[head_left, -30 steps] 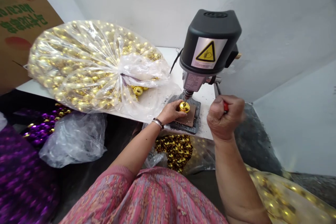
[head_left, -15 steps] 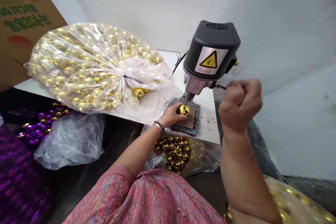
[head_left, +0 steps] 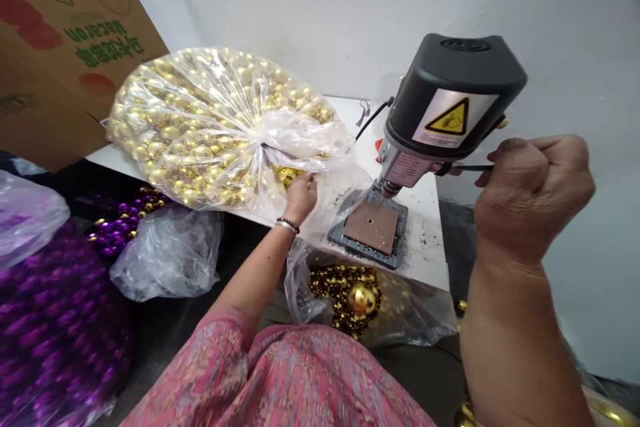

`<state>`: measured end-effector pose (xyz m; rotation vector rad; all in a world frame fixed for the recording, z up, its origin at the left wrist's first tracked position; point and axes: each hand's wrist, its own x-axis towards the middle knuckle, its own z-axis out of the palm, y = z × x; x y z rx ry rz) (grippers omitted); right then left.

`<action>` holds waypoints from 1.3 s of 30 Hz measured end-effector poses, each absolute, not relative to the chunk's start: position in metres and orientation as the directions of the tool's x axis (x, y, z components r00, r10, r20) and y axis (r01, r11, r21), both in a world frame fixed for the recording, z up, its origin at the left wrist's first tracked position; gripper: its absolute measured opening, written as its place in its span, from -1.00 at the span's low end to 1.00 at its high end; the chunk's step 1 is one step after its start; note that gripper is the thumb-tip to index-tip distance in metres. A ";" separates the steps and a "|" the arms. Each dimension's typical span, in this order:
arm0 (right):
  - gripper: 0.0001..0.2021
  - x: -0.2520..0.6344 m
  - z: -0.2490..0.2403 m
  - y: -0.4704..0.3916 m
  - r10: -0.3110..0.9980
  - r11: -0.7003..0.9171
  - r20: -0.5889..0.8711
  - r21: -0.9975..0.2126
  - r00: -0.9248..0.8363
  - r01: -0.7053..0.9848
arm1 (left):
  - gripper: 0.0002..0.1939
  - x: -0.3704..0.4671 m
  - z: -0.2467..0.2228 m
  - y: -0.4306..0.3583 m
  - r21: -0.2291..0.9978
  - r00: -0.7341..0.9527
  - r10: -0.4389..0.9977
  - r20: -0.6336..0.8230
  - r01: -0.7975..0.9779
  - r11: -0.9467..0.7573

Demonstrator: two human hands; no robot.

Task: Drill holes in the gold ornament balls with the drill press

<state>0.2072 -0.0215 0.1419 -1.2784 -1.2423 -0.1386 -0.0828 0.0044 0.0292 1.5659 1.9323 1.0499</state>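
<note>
1. Location, clock directions taken from the brown pad (head_left: 370,227): gold balls (head_left: 289,176) show at the opening of the clear bag (head_left: 200,133), toward 10 o'clock on the counter (head_left: 430,273). A lone gold ball (head_left: 362,298) shows at 6 o'clock, over the lower bag (head_left: 425,320); whether it rests there cannot be told.
2. Left hand (head_left: 301,197): between 9 and 10 o'clock, at the bag opening beside the balls, fingers partly curled. Whether they are closed on a ball cannot be determined.
3. Right hand (head_left: 535,193): near 3 o'clock, fist closed on the lever (head_left: 475,167) of the drill press (head_left: 455,100).
4. Handling, as judged: balls light and thin-shelled, fairly stiff; the glossy surface is likely slippery and prone to rolling. Hard squeezing could dent or crack the shell.
5. Recommended hold: thumb and fingertips on opposite sides at the widest part, light even pressure, top and underside left uncovered, fingertips clear of the drill bit (head_left: 383,200).
6. Bag film: appears soft and slack; could cling or snag. Grasp the ball itself, without film between.
</note>
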 end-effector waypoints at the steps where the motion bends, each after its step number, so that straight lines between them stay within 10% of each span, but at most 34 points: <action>1: -0.66 0.206 0.142 -0.022 0.525 0.365 0.738 -0.646 0.425 0.670 | -0.68 -0.092 0.034 0.015 0.748 -0.337 0.933 0.127 0.650 0.133; 7: -0.65 0.196 0.144 -0.031 0.506 0.349 0.728 -0.663 0.462 0.662 | -0.54 -0.122 0.050 0.046 0.475 -0.416 0.906 -0.075 0.784 0.400; 14: -0.66 0.194 0.144 -0.035 0.513 0.361 0.728 -0.663 0.454 0.655 | -0.63 -0.114 0.052 0.024 0.456 -0.219 0.969 -0.113 0.856 0.246; 18: -0.68 0.193 0.140 -0.035 0.492 0.380 0.755 -0.634 0.433 0.674 | -0.56 -0.100 0.040 -0.006 0.921 0.124 0.985 -0.120 0.385 0.064; 22: -0.66 0.193 0.138 -0.036 0.487 0.377 0.761 -0.627 0.429 0.682 | -0.38 -0.077 0.025 -0.029 0.921 0.250 0.932 -0.264 -0.222 0.321; 39: -0.69 0.194 0.130 -0.040 0.499 0.425 0.803 -0.555 0.326 0.715 | -0.40 -0.042 0.016 -0.048 0.809 0.247 0.914 -0.320 -0.430 0.400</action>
